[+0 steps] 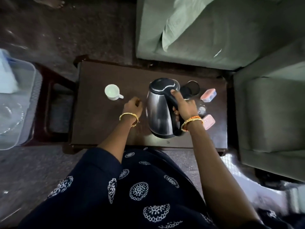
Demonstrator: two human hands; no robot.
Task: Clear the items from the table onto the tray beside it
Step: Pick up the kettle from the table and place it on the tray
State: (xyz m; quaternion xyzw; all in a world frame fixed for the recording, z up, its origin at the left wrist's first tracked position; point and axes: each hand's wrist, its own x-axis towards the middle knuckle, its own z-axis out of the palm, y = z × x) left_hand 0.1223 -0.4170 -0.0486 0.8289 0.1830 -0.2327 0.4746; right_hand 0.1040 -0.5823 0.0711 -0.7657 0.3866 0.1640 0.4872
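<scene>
A steel electric kettle (158, 111) with a black lid and handle is over the middle of the dark wooden table (99, 123). My right hand (184, 107) is closed around its handle, thumb on top. My left hand (133, 107) hovers just left of the kettle, fingers loosely curled and holding nothing. A white cup (112, 92) stands further left. Behind the kettle stands a dark tumbler (192, 88). Two pink packets (208, 95) (208, 121) and a small glass item (201, 109) lie at the right. The clear plastic tray (24, 103) sits on a stool to the left.
The tray holds a glass plate (9, 119) and a white box (6, 76). Its dark red stool (52, 103) touches the table's left end. Grey-green sofas (214, 38) (270, 113) border the table at the back and right. A bare foot (56, 3) shows at the far top left.
</scene>
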